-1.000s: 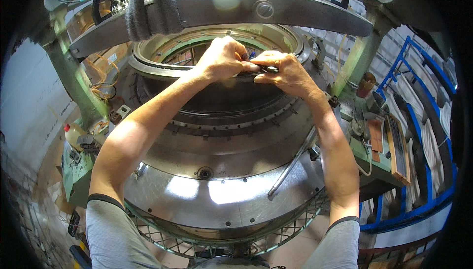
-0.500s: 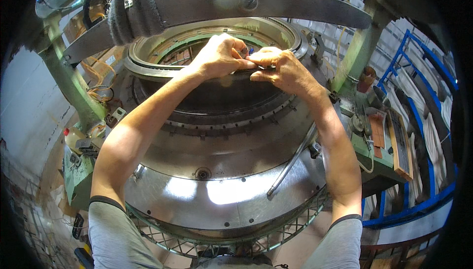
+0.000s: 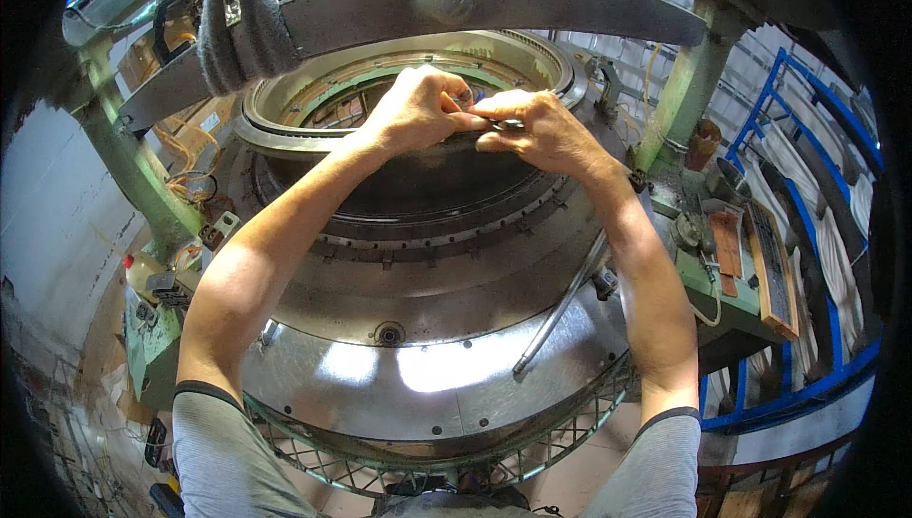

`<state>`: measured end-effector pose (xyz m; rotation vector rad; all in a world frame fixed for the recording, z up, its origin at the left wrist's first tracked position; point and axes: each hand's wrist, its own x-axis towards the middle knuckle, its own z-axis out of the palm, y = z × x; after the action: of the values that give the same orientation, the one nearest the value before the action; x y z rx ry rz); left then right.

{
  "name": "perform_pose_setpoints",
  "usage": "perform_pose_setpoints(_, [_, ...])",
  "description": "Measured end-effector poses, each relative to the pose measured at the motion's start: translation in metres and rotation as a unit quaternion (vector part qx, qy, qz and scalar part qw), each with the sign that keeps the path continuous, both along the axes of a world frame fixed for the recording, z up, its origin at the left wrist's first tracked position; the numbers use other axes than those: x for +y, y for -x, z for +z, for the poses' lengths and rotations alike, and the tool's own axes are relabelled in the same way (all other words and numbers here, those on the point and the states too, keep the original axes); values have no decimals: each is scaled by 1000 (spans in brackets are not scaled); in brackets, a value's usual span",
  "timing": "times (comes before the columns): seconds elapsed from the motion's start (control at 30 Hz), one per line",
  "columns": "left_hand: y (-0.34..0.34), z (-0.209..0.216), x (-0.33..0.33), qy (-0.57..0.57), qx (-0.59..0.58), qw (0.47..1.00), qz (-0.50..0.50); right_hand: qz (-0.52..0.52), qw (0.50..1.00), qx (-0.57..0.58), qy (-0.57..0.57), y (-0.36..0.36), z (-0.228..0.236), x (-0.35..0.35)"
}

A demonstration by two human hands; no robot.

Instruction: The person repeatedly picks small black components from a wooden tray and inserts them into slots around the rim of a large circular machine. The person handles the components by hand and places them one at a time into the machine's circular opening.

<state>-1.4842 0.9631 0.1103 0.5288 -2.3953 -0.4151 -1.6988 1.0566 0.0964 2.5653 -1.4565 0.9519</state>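
Both arms reach forward over the near rim of a large round metal machine ring [image 3: 313,141]. My right hand [image 3: 551,138] is closed, with a small dark shiny metal piece [image 3: 509,125] between thumb and fingers. Right beside it, my left hand [image 3: 413,114] is closed in a pinch, its fingertips meeting those of the right hand. What the left fingers pinch is hidden. A bit of something blue [image 3: 479,95] shows just behind the fingertips.
A grey curved beam [image 3: 370,13] with a grey cloth [image 3: 249,34] spans above the hands. Green posts [image 3: 142,157] stand either side. A metal rod [image 3: 560,309] lies on the machine's sloping cover [image 3: 361,404]. At right are a wooden-framed tray [image 3: 774,271] and blue rack [image 3: 807,205].
The dark metal piece shows more plainly between my right thumb and fingers now. Both hands stay at nearly the same spot above the rim, and the view has shifted slightly.
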Motion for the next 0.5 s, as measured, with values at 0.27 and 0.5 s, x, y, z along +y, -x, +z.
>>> perform_pose_setpoints(0.27, [19, -2, 3, 85, -1, 996, 38, -29, 997, -64, 40, 20, 4, 26])
perform_pose_setpoints(0.5, [32, -7, 3, 106, -6, 992, 68, -125, 981, -121, 89, 10, -30, 97])
